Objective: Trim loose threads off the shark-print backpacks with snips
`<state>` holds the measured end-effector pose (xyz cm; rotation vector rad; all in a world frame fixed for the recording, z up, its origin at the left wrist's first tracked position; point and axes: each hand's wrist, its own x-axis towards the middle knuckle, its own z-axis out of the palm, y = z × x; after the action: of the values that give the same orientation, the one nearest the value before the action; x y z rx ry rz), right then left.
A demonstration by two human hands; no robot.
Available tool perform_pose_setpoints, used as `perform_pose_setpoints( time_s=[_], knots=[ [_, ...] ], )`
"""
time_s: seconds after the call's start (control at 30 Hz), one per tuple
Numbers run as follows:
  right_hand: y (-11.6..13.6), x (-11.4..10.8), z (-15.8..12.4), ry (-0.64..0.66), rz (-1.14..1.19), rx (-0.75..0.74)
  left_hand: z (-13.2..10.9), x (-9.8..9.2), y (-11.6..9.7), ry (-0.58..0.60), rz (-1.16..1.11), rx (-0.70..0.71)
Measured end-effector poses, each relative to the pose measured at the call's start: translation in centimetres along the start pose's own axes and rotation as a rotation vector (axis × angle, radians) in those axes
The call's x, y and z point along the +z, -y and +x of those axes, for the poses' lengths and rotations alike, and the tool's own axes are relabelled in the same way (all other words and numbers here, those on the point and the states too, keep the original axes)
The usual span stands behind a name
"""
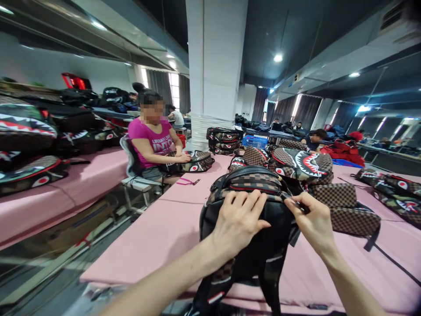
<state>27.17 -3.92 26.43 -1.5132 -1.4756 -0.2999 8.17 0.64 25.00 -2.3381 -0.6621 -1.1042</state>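
A black backpack with a brown checkered top stands on the pink-covered table in front of me, its padded back and shoulder straps facing me. My left hand lies across the upper back panel, fingers curled over the checkered top edge and thumb sticking out to the right. At the top right corner, my right hand pinches the bag's edge near the zipper. Its fingertips partly hide what is between them; a small dark piece shows by the fingers.
More checkered bags with shark-mouth prints lie behind and to the right on the pink table. A person in a pink shirt sits across on the left, hands on a camouflage bag. A white pillar rises behind.
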Motion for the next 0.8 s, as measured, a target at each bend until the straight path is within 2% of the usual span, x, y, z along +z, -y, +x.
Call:
perform_pose_setpoints(
  time_s=[0.1, 0.23, 0.3, 0.4, 0.53, 0.7, 0.8],
  knots=[
    [-0.6, -0.5, -0.1, 0.012, -0.055, -0.047, 0.9, 1.7, -0.9, 0.010, 0.085, -0.085],
    [-1.0, -0.5, 0.1, -0.052, -0.221, -0.164, 2.0, 2.4, -0.8, 0.057, 0.094, -0.103],
    [-1.1, -0.2, 0.5, -0.086, -0.352, -0.166, 2.3, 2.8, -0.8, 0.080, 0.083, -0.115],
    [-1.2, 0.4, 0.9, -0.120, -0.496, -0.147, 2.0, 3.9, -0.6, 0.040, 0.062, -0.109],
    [-1.1, 0.9, 1.0, -0.110, -0.500, -0.161, 1.7, 5.0, -0.4, -0.009, 0.019, -0.101],
    [-1.3, 1.1, 2.9, -0.077, -0.702, -0.026, 2.3, 3.8, -0.1, 0.037, -0.103, -0.108],
    [-1.7, 0.5, 4.4, 0.073, -0.455, 0.000, 2.1, 2.6, 0.5, -0.023, -0.167, -0.087]
  ],
)
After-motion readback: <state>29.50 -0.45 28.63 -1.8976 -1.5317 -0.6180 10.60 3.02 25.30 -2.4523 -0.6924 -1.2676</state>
